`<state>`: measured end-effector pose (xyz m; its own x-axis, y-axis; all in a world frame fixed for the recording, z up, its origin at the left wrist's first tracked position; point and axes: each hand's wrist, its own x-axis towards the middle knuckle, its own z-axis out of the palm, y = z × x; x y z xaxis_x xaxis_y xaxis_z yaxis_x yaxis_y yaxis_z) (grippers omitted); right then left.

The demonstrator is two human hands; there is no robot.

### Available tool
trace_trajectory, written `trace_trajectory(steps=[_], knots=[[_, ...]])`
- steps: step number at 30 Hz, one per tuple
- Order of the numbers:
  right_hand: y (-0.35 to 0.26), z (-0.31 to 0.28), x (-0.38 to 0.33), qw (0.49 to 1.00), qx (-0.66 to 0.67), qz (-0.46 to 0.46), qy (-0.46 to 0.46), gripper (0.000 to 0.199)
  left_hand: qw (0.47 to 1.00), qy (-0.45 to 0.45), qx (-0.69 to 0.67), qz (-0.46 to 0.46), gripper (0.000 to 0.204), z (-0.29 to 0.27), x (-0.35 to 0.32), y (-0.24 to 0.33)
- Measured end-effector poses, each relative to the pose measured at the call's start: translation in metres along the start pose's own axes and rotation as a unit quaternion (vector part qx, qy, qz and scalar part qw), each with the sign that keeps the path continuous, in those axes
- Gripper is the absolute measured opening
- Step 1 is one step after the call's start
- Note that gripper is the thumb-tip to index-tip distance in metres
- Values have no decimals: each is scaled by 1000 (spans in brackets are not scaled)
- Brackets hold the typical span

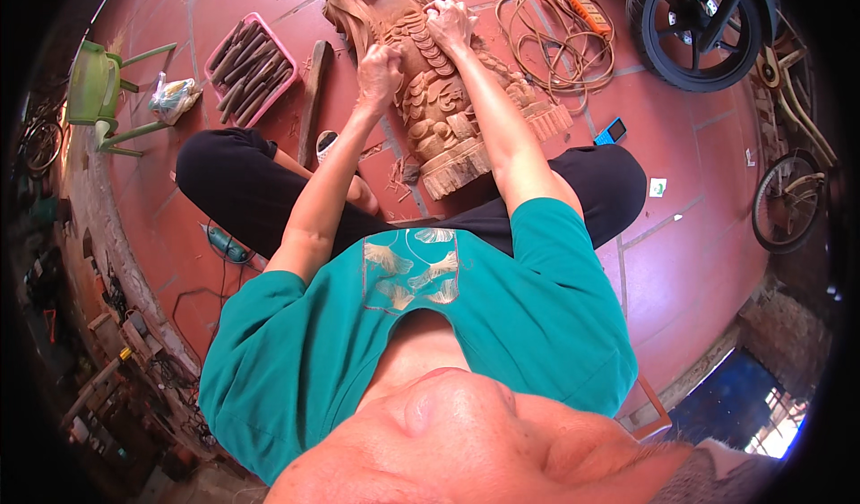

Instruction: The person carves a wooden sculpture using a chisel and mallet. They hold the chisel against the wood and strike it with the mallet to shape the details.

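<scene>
A reddish-brown wood carving [430, 101] with deep relief lies on the floor in front of my crossed legs, its flat rough base toward me. My left hand [380, 76] is curled into a fist at the carving's left edge; whatever it may grip is hidden. Farther up, my right hand [451, 25] presses on the carving beside a row of overlapping round discs. Its fingers are bent, and I cannot see what is under them. Wood chips [400, 180] are scattered near the carving's base.
Left of the carving lie a long wooden bar [313, 101] and a pink basket [294, 76] of dark brown sticks. A green chair [94, 87], plastic bag [174, 98] and teal power tool [226, 244] are farther left. Rightward are an orange power strip [587, 9] with coiled cord, blue phone [611, 132] and motorbike wheel [694, 25].
</scene>
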<state>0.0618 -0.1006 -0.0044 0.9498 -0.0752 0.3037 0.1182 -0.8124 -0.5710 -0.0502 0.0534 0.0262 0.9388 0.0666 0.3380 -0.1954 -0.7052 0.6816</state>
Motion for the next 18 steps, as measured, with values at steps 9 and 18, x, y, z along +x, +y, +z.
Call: trace_trajectory(steps=[9, 18], knots=[[3, -7, -1, 1000, 6, 0, -19, 20, 981, -68, -122, -134, 11, -13, 10, -13], [-7, -7, -2, 999, 2, 10, -36, 21, 993, -73, -81, -38, 10, -2, -27, -19]])
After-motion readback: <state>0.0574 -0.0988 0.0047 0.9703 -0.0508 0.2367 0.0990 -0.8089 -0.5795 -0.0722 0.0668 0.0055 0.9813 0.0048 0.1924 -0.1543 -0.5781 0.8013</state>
